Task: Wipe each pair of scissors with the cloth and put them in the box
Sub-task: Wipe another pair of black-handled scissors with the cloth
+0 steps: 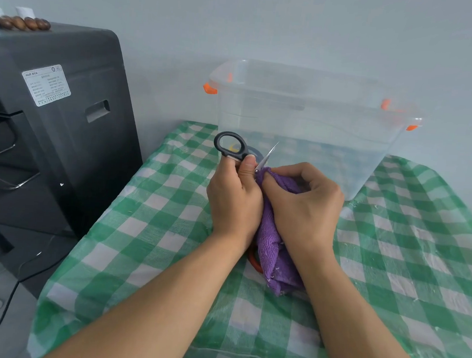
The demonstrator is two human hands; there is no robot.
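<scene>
Black-handled scissors [241, 151]: stiff, sharp; our left hand [235, 195] gripped the handle, right hand [303, 204] pinched soft cloth [271, 249] round the blade.

The box [304, 122] is set at upper centre on the table [140, 228], the scissors [240, 151] and cloth [272, 246] are held before it, and a cabinet [50, 124] is placed at left.

Two bare forearms are seen, ending in the left hand [234, 198] and the right hand [305, 204]. No sleeves, rings or watches are worn; fingernails are trimmed short.
</scene>
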